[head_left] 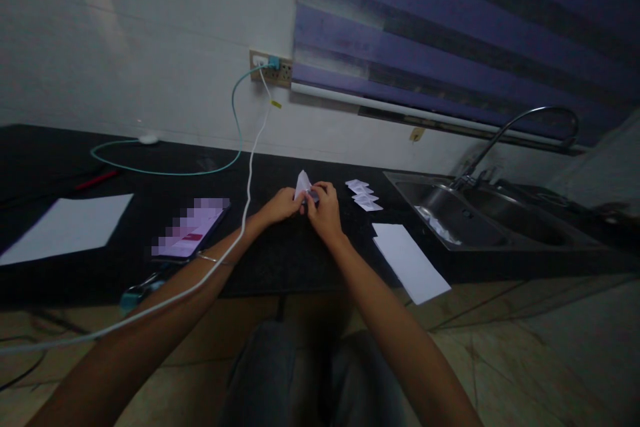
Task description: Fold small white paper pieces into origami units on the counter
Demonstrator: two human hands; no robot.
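A small piece of folded white paper (303,183) is held up between both hands, just above the dark countertop. My left hand (281,205) grips its left and lower side with closed fingers. On the other side my right hand (325,209) pinches the paper between thumb and fingers. The fingers hide much of its lower part. To the right lies a row of several folded white paper pieces (364,195), overlapping one another. Nearer the front edge, white paper strips (411,263) lie stacked and jut slightly over the edge.
A tablet or phone (193,230) and white sheets (70,227) lie on the left. A white cable (249,180) runs from the wall outlet (271,69) across my left forearm. The steel sink (450,213) with its curved faucet (520,117) is at right.
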